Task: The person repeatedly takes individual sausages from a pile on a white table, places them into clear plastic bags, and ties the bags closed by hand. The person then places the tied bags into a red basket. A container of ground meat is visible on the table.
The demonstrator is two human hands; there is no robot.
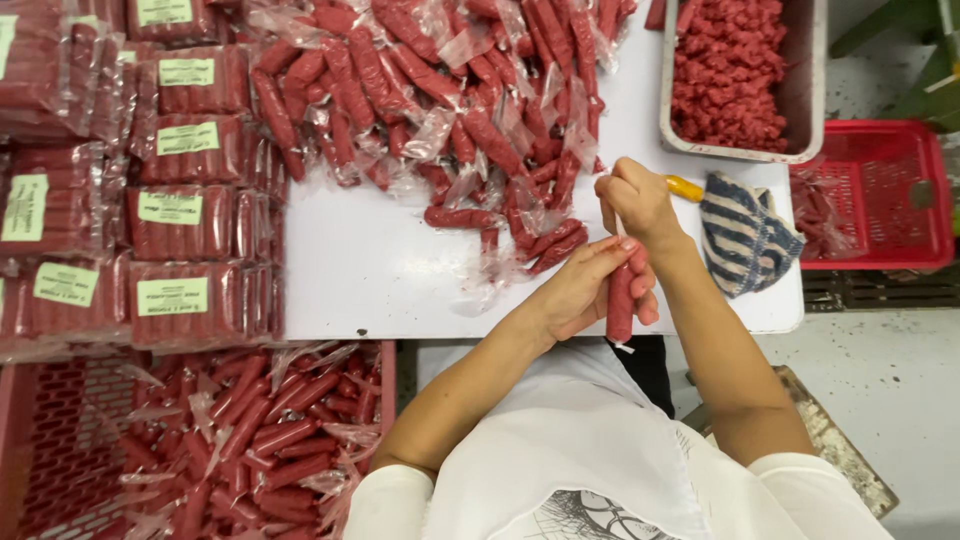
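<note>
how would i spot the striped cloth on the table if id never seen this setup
Find the white table, then its right end, just below the metal tray of red meat pieces. The striped cloth lies crumpled there beside the right hand; it is the only blue-and-white thing among all the red.

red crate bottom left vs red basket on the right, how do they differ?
The red crate, below the table's near edge, is piled with loose wrapped red sausages; the red basket, off the table's right end, holds only a little, a wrapped bundle at its left side. The crate is cut off by the frame, the basket almost wholly visible. Both are red perforated plastic.
</note>
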